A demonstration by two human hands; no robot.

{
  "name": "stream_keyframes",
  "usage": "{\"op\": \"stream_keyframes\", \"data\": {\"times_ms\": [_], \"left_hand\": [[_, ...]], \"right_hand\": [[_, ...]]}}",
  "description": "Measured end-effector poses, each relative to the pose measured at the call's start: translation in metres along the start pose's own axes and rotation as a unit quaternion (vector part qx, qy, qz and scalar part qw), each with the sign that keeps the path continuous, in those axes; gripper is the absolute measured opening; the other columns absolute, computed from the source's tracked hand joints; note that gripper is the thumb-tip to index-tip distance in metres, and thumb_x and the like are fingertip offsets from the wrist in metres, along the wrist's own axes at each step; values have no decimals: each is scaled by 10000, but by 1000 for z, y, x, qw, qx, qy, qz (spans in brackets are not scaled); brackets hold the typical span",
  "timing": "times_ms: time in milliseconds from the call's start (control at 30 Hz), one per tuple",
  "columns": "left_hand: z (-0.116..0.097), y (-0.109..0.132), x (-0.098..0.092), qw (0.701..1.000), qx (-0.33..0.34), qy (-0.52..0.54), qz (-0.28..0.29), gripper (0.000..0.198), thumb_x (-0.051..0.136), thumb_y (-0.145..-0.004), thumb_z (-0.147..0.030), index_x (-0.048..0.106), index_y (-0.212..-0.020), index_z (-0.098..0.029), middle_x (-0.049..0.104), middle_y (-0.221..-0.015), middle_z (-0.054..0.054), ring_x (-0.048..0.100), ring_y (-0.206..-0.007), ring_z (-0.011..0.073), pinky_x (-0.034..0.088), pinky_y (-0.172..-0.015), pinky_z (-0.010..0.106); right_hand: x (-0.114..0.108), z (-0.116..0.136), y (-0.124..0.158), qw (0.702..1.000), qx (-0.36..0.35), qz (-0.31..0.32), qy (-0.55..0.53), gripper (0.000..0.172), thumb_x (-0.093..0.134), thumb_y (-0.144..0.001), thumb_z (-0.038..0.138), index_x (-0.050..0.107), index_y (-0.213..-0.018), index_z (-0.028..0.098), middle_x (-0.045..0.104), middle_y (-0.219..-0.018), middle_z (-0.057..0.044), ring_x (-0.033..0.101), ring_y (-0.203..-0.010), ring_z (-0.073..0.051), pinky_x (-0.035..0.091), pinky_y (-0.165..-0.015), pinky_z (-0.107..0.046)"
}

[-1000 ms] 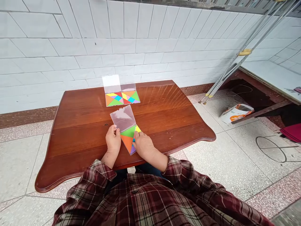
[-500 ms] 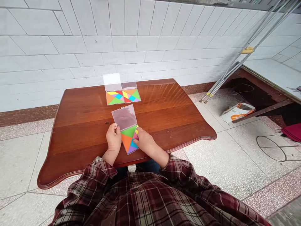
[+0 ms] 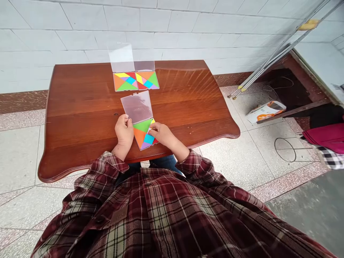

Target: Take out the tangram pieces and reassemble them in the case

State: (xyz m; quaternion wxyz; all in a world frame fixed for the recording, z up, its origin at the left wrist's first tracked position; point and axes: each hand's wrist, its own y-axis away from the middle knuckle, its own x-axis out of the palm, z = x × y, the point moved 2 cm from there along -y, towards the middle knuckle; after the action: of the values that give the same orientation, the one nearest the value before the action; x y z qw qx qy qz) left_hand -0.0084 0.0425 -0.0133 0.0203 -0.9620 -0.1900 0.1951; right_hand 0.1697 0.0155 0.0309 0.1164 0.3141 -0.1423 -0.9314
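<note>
Both hands stay on the tangram case at the table's six o'clock edge: left hand steadies its side, right hand has shifted to pinching a piece.

No legible text, label or number is found; the print on the cardboard box on the floor is too small to read.

On a glossy reddish-brown wooden table lies an open clear plastic case holding a colourful tangram puzzle, its transparent lid folded back. The left hand grips the case's left edge; the right hand pinches a small piece at its right side. Two more tangram cases lie farther away, side by side, near the white tiled wall.
</note>
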Motion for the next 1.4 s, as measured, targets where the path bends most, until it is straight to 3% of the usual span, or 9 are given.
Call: {"op": "stream_keyframes", "data": {"times_ms": [233,400,467,567,767,867,1000,1100,1400], "left_hand": [[0,-2,1,1000,9,3,-4,181,534,-846,-169,570,-1023,-175,608,-806,-3,622,-770,130,518,-823,288],[-2,-2,0,1000,3,0,-6,176,544,-830,-162,571,-1000,-200,608,-790,-15,633,-765,138,522,-815,295],[-2,-3,0,1000,3,2,-5,172,546,-827,-163,570,-993,-199,609,-784,-14,632,-754,141,523,-805,300],[2,-5,1,1000,5,9,-3,173,542,-825,-164,570,-992,-197,609,-776,-14,621,-729,139,523,-794,304],[10,-8,4,1000,14,16,0,190,549,-814,-174,569,-1001,-199,588,-747,-29,573,-648,122,517,-741,291],[11,-8,4,1000,20,13,-3,192,549,-816,-179,572,-1006,-195,592,-755,-23,568,-644,123,513,-729,293],[11,-8,3,1000,27,4,-12,191,549,-817,-180,572,-1005,-200,598,-766,-21,587,-678,126,508,-737,287],[11,-8,3,999,39,2,-6,184,540,-824,-188,567,-1006,-201,597,-751,-28,571,-647,119,496,-706,276],[8,-8,4,999,41,1,-3,168,542,-819,-178,568,-983,-204,592,-740,-32,561,-627,112,485,-692,268]], "right_hand": [[-3,8,13,990,-69,21,122,135,609,-905,284,700,-907,184,695,-828,-13,602,-777,-160,403,-701,-259],[2,-2,13,987,-105,68,105,48,656,-826,221,671,-806,180,654,-767,16,567,-747,-145,377,-685,-244],[-6,-12,7,991,-115,35,57,54,627,-829,214,664,-819,176,658,-786,18,580,-762,-142,403,-713,-242],[-32,-32,-4,992,-98,-79,26,127,580,-864,241,667,-921,167,688,-890,-10,607,-827,-156,443,-781,-260],[-66,-38,6,965,23,-151,213,280,582,-894,240,654,-1141,126,685,-1100,-134,640,-961,-244,475,-856,-341],[-52,-13,23,950,0,-175,260,398,556,-926,225,576,-1308,115,608,-1292,-193,636,-1072,-273,486,-894,-359],[-8,19,36,959,-58,-19,275,334,552,-966,281,589,-1270,148,652,-1235,-143,637,-1105,-251,499,-917,-334],[13,32,37,951,-35,17,308,324,511,-997,304,576,-1262,130,628,-1265,-160,653,-1071,-250,522,-853,-326],[14,35,28,954,0,28,300,290,507,-975,206,544,-1240,93,647,-1228,-167,643,-1099,-247,516,-877,-328]]}}
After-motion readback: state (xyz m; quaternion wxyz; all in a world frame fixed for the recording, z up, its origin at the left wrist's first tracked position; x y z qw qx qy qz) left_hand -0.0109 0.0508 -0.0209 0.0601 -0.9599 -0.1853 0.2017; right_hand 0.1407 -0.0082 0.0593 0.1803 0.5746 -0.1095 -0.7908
